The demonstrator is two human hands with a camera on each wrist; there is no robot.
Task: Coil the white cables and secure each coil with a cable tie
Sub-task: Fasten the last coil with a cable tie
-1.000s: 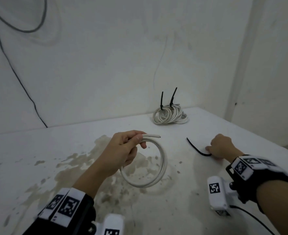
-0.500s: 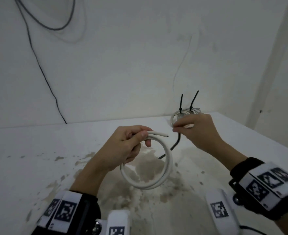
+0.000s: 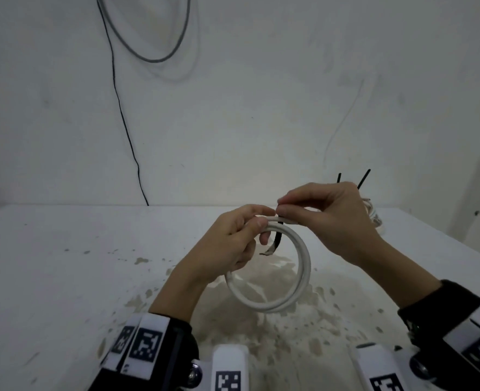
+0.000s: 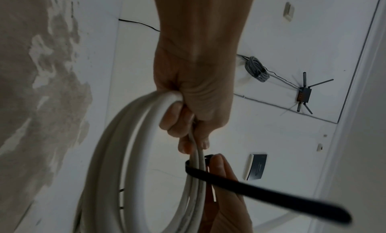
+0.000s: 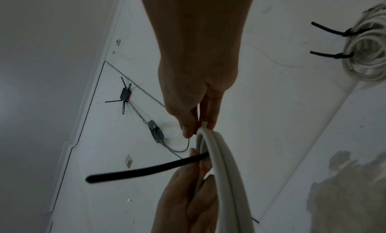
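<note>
Two hands meet at the white coil. It is gripped by the left hand. A black cable tie is pinched against it by the right hand.

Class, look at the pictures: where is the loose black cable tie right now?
In the head view, the black cable tie hangs across the top of the white coil, between the left hand and right hand.

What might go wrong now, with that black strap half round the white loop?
The cable tie hangs loose, not fastened; it may slip out from under the right hand.

Only the left hand holds the white coil together, so a slack grip might let its turns spring apart.
</note>
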